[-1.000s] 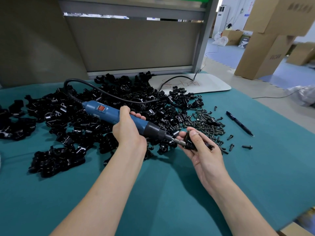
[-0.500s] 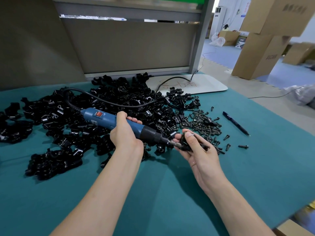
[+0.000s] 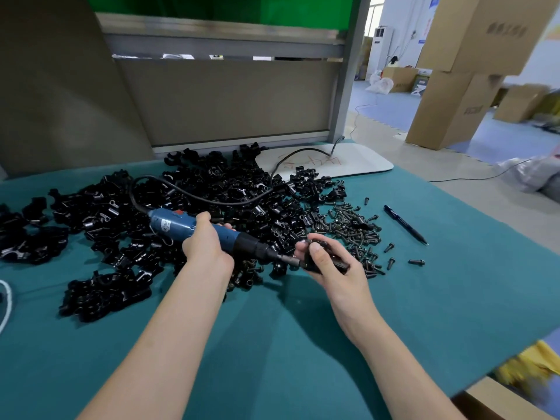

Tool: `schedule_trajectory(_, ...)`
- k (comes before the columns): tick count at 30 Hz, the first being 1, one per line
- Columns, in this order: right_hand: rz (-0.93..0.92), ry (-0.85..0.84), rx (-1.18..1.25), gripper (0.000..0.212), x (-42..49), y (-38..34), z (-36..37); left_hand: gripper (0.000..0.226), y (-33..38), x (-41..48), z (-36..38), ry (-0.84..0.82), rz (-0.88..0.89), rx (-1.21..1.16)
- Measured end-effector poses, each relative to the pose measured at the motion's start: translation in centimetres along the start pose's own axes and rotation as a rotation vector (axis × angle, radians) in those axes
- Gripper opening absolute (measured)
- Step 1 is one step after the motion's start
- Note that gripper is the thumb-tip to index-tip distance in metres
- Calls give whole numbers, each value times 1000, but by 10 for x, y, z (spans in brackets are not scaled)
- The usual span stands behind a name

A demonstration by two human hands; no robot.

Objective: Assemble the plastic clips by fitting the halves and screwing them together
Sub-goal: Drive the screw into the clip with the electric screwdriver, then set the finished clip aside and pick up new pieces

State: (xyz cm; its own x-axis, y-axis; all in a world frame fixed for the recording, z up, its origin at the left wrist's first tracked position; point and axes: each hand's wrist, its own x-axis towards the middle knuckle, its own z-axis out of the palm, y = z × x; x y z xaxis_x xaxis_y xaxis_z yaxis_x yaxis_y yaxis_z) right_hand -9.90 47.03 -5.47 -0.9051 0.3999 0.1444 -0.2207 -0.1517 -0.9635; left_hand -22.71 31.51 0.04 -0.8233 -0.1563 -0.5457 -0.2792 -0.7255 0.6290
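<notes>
The left hand (image 3: pixel 206 248) is gripping a blue screwdriver (image 3: pixel 178 225) with a white sticker too small to read, and its tip is touching the black clip (image 3: pixel 309 263) that the right hand (image 3: pixel 333 268) is pinching above the green table (image 3: pixel 272 344). A pile of clips (image 3: pixel 212 189) is lying behind them, screws (image 3: pixel 348 225) and a pen (image 3: pixel 404 224) are lying on the right, and red scribbles on the white board (image 3: pixel 357 160) are looking too messy to read.

A teal cloth (image 3: pixel 303 344) covers the table. On its right side a dark pen (image 3: pixel 404 224) lies alone, and at the far edge sits a white board (image 3: pixel 357 162) with red scribbles. Behind stands a grey partition (image 3: pixel 227 98) topped with green. Off to the right, tall cardboard boxes (image 3: pixel 454 95) are stacked on the floor, a thin cable (image 3: pixel 472 178) trails near them, and a white air-conditioning unit (image 3: pixel 382 50) stands far back.
</notes>
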Motion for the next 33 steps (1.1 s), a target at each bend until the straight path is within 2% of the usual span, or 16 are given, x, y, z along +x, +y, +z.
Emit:
schedule_trajectory(4, 46, 86, 166, 23, -3, -7, -6, 48, 7, -2, -7, 82, 79, 206)
schedule_trajectory(6, 73, 88, 185, 30, -5, -11, -5, 53, 7, -6, -10, 33, 126, 296)
schedule_trajectory(8, 87, 80, 195, 32, -9, -14, -3, 59, 4, -20, -11, 12, 280, 507)
schedule_trajectory(9, 94, 82, 198, 28, -11, -15, -3, 60, 0, -32, -12, -1, 425, 646)
schedule_trajectory(10, 100, 87, 204, 25, -14, -16, -4, 58, -7, -46, -15, -58, 609, 763)
schedule_trajectory(11, 109, 93, 206, 25, -16, -18, -6, 51, -17, -62, -18, -187, 788, 856)
schedule_trajectory(12, 115, 95, 199, 25, -19, -21, -9, 40, -30, -76, -21, -369, 910, 935)
schedule_trajectory(13, 115, 94, 178, 24, -22, -25, -14, 30, -44, -91, -25, -567, 955, 1038)
schedule_trajectory(15, 92, 81, 99, 31, -31, -39, -28, 23, -72, -114, -31, -885, 939, 1260)
schedule_trajectory(16, 74, 74, 52, 35, -37, -47, -38, 26, -83, -122, -31, -966, 936, 1320)
schedule_trajectory(21, -26, 108, -203, 20, -78, -85, -110, 32, -116, -168, -16, -1165, 911, 1366)
schedule_trajectory(23, -27, 144, -321, 22, -98, -99, -138, 31, -135, -190, -11, -1251, 873, 1361)
schedule_trajectory(26, -44, 267, -495, 22, -128, -113, -177, 34, -173, -221, -5, -1340, 791, 1349)
schedule_trajectory(29, -20, 462, -628, 19, -157, -114, -218, 44, -211, -249, -3, -1423, 694, 1370)
schedule_trajectory(30, 25, 515, -673, 26, -165, -113, -229, 50, -221, -256, -4, -1439, 669, 1392)
schedule_trajectory(33, 152, 580, -854, 62, -184, -107, -246, 55, -233, -260, -10, -1461, 629, 1394)
